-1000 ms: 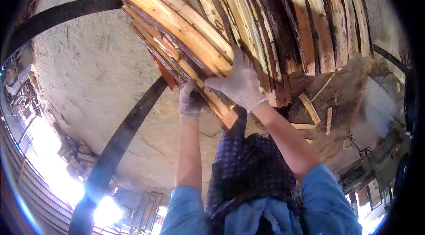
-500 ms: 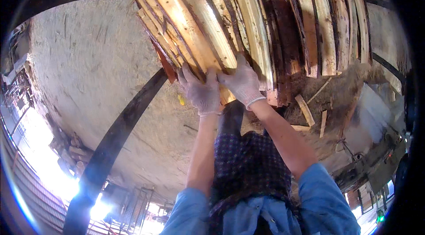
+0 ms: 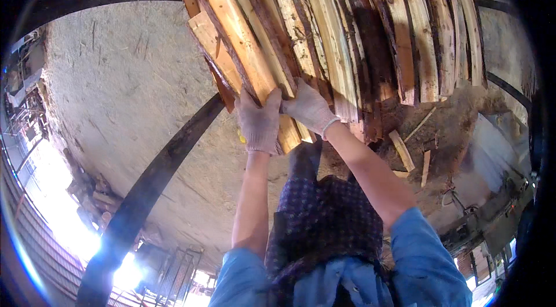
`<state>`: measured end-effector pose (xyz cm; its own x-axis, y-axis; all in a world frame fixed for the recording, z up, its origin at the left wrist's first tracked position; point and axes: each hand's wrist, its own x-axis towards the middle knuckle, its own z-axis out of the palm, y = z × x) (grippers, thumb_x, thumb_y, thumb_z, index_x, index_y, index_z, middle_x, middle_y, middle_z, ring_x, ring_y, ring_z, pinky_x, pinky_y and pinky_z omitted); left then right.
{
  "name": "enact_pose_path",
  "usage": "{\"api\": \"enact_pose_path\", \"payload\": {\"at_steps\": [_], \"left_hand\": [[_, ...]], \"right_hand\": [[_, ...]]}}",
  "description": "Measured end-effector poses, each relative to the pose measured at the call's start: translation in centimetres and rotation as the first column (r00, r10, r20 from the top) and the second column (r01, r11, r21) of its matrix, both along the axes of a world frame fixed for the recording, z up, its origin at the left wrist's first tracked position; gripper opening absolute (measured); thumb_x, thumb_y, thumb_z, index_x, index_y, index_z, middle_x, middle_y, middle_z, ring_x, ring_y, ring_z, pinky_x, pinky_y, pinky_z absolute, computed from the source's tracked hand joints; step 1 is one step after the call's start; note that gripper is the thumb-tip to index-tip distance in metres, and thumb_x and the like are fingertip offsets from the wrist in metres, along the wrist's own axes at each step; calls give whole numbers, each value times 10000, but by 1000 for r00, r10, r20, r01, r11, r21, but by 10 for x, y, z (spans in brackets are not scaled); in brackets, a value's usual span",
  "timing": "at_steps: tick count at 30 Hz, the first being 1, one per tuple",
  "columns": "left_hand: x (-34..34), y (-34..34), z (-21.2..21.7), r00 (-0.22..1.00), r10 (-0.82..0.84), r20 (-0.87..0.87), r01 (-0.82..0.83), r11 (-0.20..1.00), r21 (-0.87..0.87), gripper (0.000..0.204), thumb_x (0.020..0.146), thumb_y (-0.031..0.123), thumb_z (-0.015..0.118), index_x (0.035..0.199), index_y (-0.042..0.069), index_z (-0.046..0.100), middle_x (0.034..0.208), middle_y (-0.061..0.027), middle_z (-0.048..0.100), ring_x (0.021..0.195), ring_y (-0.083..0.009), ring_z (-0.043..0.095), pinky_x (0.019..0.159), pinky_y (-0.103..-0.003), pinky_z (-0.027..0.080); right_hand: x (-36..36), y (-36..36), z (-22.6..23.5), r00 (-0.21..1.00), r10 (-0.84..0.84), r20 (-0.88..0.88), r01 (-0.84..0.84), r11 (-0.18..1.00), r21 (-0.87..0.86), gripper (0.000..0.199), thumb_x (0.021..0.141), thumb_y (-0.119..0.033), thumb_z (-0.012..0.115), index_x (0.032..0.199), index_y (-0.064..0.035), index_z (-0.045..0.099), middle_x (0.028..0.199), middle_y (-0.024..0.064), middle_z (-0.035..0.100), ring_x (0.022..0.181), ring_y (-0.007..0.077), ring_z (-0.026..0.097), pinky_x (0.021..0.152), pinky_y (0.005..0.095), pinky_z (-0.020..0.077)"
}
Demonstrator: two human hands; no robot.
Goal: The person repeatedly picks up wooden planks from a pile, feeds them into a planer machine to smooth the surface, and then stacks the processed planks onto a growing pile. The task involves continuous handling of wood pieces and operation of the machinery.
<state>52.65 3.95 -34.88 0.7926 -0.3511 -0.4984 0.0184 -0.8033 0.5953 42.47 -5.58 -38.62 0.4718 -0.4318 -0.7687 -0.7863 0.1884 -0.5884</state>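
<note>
Several long rough-sawn boards with bark along their edges lie side by side at the top of the view. My left hand (image 3: 259, 124), in a whitish knit glove, grips the near end of a pale board (image 3: 234, 29) at the left of the row. Beside it my right hand (image 3: 310, 109), gloved alike, closes over the edge of a neighbouring narrow bark-edged board (image 3: 263, 35). Both thumbs lie toward each other on the wood, and the fingertips are partly hidden. The near ends of these boards reach past my hands toward me.
Dark strips (image 3: 156, 168) run along the dusty concrete floor (image 3: 121, 75) to the left of the boards. Short wood offcuts (image 3: 401, 149) lie at the right. A grey sheet (image 3: 489, 145) stands farther right. My apron (image 3: 324, 214) hangs close behind the board ends.
My hands have shifted slightly toward me, the left one also leftward. The boards they hold have slid nearer to me and apart from others at the left edge.
</note>
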Motion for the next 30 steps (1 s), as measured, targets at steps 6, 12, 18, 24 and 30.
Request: {"api": "enact_pose_path", "payload": {"at_steps": [6,12,18,24,30], "left_hand": [[-28,-2,34,1000,7,-29,-8,999,-45,706,895,354,783,1447,-35,579,1385,-255,604,1277,-429,614,1089,-483,483],[-38,22,35,793,293,-534,-511,798,-321,516,917,91,732,1413,16,611,1255,-84,679,1056,-169,642,927,-302,522],[-15,55,11,898,203,-391,-347,874,-341,357,938,9,666,1294,34,679,1111,-58,715,988,-105,647,890,-256,511],[-79,31,62,816,198,-543,-414,856,-310,351,970,26,681,1321,18,674,1163,-81,738,1033,-127,678,925,-291,541],[-199,-12,123,602,-130,-788,-515,692,-507,462,1032,81,661,1479,-3,580,1342,-84,704,1197,-175,671,1070,-334,537]], "right_hand": [[-39,-23,50,986,-146,84,133,981,144,675,866,-482,789,1283,40,694,1160,308,753,1122,423,738,989,458,555],[-93,-30,61,975,-160,152,156,987,39,567,919,-437,788,1203,52,750,1040,235,792,967,284,760,894,424,567],[-142,-49,90,934,-321,154,287,935,206,484,955,-350,806,1208,59,748,1010,122,785,919,137,686,833,348,568],[-211,-43,124,833,-531,157,448,812,374,513,964,-324,800,1298,57,717,1137,89,781,998,144,702,888,342,573],[-289,-22,180,913,-380,148,335,905,261,483,994,-305,772,1349,14,696,1160,77,769,993,133,667,912,340,552]]}}
